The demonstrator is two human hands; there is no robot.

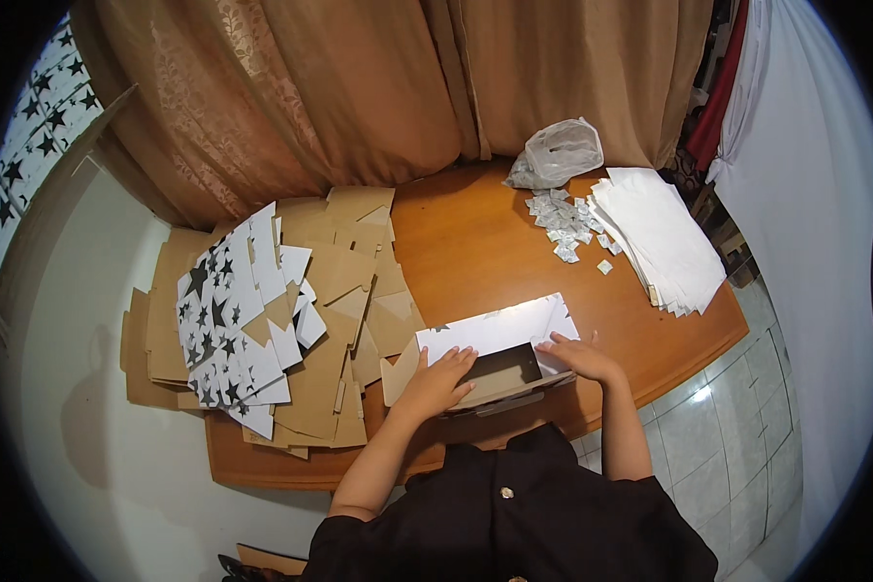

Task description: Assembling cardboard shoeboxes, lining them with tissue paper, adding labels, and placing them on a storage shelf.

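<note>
The left hand [439, 380] lies flat, fingers [461, 355] loosely spread on the half-folded white cardboard box [500, 349]; the right hand [579, 356] presses extended fingers on its right flap; the box sits at the wooden table's [475, 247] near edge, beside flat star-printed cardboard blanks [238, 320].

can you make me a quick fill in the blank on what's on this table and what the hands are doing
1. Both hands, left hand and right hand, rest on a half-folded cardboard ____.
2. The flat cardboard blanks carry black ____ on white.
3. The white sheets lie to the person's ____.
4. Behind the wooden table hang brown ____.

Missing words: box; stars; right; curtains
</note>
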